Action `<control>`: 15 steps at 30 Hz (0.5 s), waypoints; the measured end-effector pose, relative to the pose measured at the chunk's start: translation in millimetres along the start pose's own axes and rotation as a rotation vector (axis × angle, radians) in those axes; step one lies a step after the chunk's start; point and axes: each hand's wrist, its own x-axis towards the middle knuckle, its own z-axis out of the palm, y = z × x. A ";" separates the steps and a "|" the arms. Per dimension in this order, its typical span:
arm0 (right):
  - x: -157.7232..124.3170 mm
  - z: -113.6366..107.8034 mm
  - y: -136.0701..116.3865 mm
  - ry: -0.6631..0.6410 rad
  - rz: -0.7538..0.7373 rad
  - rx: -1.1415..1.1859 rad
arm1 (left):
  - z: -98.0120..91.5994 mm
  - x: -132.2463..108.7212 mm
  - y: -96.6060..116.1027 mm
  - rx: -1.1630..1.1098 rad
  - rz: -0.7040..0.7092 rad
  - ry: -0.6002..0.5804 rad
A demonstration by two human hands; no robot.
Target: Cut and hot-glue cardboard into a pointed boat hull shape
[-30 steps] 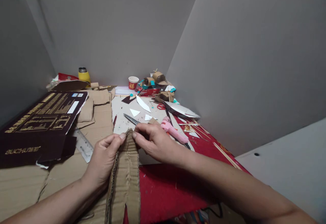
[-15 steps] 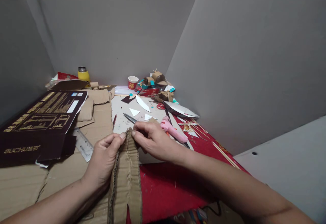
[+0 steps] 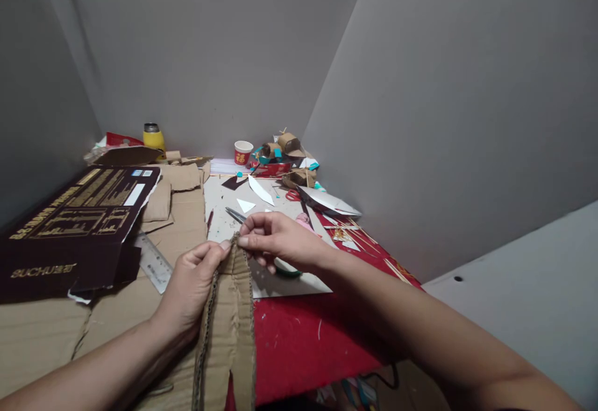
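A long piece of corrugated cardboard [image 3: 227, 317], creased lengthwise with raised edges, narrows to a tip pointing away from me. My left hand [image 3: 194, 283] pinches its left edge near that tip, thumb on top. On the other side, my right hand [image 3: 280, 241] grips the tip's right edge between thumb and fingers. A slit shows in the cardboard's near end. Just beyond my right hand, a metal-bladed tool [image 3: 235, 215] lies partly hidden. A dark green loop [image 3: 286, 269] shows beneath that hand; I cannot make out the rest of it.
A purple printed box panel [image 3: 60, 230] and a clear ruler [image 3: 154, 263] lie left on cardboard sheets. Behind stand a yellow jar [image 3: 154, 139] and a paper cup [image 3: 242, 152]. Red-handled scissors [image 3: 293, 195], a mostly hidden pink glue gun [image 3: 304, 220] and thin sticks [image 3: 397, 270] are right.
My right hand has shifted slightly, its wrist higher, and now covers most of the pink glue gun. The dark green loop has come into view. Both hands still pinch the cardboard tip.
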 end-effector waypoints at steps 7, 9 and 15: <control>4.3 -6.5 1.0 -0.044 0.036 0.196 | -0.3 -1.1 4.6 -0.012 -0.029 -0.042; 5.1 -7.9 2.2 -0.081 0.063 0.236 | -1.2 -0.4 4.6 -0.016 -0.039 -0.069; 6.5 -12.3 7.1 -0.226 0.109 0.349 | -0.8 1.3 3.9 -0.033 -0.027 -0.099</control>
